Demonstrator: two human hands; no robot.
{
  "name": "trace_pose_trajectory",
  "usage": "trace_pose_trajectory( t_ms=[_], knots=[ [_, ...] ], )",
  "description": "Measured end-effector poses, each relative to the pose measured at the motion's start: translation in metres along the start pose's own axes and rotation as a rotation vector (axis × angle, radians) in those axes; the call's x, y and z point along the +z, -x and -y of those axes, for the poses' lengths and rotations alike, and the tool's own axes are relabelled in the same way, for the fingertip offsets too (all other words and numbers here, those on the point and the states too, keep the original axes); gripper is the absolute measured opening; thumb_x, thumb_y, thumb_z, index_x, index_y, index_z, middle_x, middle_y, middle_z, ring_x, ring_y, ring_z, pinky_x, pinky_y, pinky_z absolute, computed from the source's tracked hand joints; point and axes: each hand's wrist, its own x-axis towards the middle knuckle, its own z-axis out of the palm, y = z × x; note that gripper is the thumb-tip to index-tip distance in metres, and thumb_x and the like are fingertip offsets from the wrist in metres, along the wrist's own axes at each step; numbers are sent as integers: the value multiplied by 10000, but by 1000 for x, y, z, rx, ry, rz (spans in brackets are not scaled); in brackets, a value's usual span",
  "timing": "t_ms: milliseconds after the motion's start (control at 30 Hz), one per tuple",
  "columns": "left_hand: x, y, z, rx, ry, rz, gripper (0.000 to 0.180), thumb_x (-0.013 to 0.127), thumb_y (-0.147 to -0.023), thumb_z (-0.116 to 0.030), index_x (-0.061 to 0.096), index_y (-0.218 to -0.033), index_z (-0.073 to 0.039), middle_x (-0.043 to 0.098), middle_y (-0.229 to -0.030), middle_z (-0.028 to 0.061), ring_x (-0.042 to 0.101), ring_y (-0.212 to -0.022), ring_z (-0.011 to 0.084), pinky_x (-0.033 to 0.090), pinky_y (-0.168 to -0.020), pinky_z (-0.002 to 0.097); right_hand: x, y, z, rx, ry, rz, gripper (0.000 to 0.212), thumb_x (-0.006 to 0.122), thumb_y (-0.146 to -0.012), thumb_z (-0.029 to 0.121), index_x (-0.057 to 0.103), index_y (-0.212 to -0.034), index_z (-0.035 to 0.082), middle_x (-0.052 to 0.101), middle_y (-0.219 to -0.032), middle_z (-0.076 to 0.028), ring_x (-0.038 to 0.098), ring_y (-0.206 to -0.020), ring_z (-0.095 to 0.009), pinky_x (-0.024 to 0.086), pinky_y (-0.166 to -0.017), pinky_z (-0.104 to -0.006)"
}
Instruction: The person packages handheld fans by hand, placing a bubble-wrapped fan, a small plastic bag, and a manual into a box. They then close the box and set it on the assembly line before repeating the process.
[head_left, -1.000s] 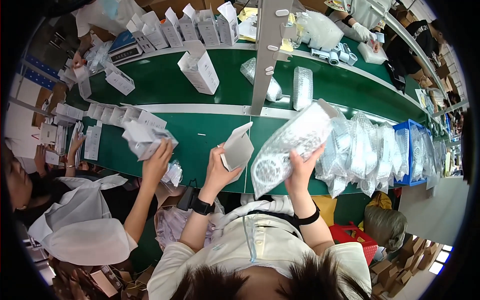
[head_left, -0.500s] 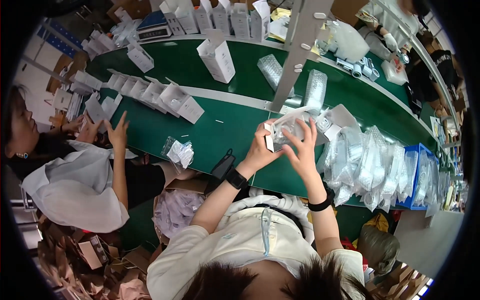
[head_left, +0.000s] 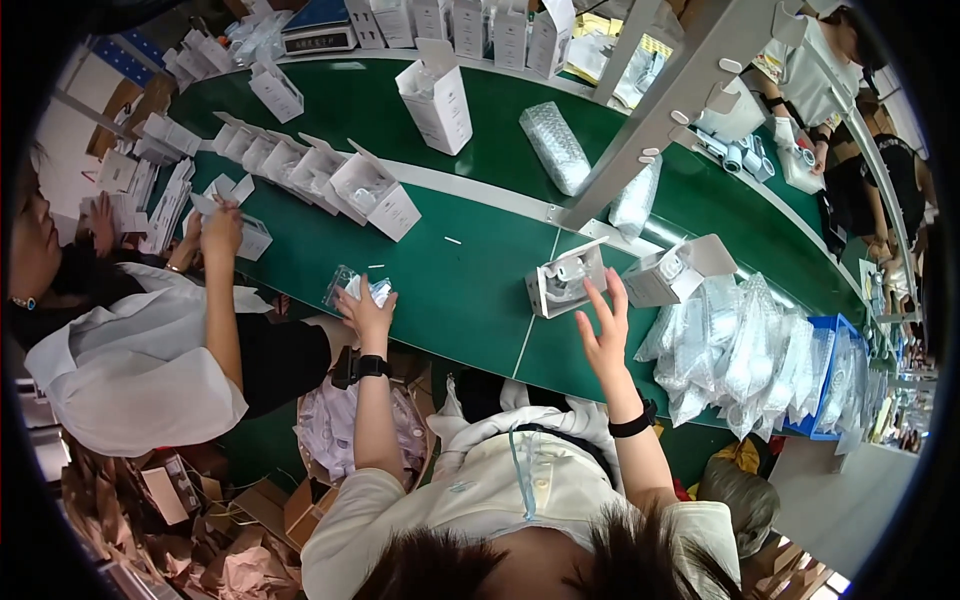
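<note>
My left hand (head_left: 368,315) is over a small pile of clear plastic packets (head_left: 346,284) with white contents. Its fingers are spread and touch the pile, partly hiding it. My right hand (head_left: 606,335) is open, fingers stretched out, at the right side of an open white box (head_left: 552,298). That box stands on the green table with its flap up, and a white item in clear wrap shows inside. Just right of it, a second open white box (head_left: 655,283) lies tilted, holding a white item.
Bubble-wrap pouches (head_left: 740,345) are heaped at the right, beside a blue bin (head_left: 828,375). A row of open white boxes (head_left: 385,208) stands at left. A metal post (head_left: 665,125) rises mid-table. A co-worker's hand (head_left: 222,232) handles a white carton at far left.
My left hand has let go of the white box and moved left to the plastic packets. The box now stands on the table. The co-worker's hands have come to a white carton.
</note>
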Motion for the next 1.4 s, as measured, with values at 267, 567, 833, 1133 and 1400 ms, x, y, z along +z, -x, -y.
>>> trace_pose_trajectory(
  t_ms=[267,567,833,1133,1400],
  knots=[
    [34,47,-37,145,759,245,245,630,-743,-166,525,-946,-77,382,-1177,141,356,-1065,294,314,-865,415,19,29,65,243,-676,438,274,554,-732,24,538,-1002,-23,517,-982,-160,520,-886,-244,455,-696,-298],
    [-41,90,-101,119,1156,510,281,486,-847,-300,478,-968,-46,226,-1358,150,314,-1164,281,233,-950,336,120,44,52,550,-868,359,406,611,-749,123,487,-1118,7,538,-1023,-143,538,-925,-290,427,-773,-279],
    [-128,71,-162,666,1002,404,337,646,-708,-154,490,-985,-41,261,-1325,165,271,-1223,308,265,-957,334,-46,25,26,654,-841,-120,298,623,-686,-72,531,-946,42,560,-928,-108,563,-830,-171,459,-645,-250],
    [-89,39,-198,593,790,592,148,642,-624,-1,593,-759,34,577,-837,156,577,-700,257,457,-618,309,-19,-40,1,-233,-210,232,180,607,-655,-6,578,-829,31,563,-880,-66,546,-828,-223,441,-698,-278],
    [-67,45,-186,495,1022,542,109,639,-655,22,566,-733,44,570,-682,79,559,-611,148,437,-566,246,-28,-54,-9,-158,-218,355,130,512,-761,20,589,-865,10,556,-894,-80,531,-818,-216,407,-755,-276]
  ],
)
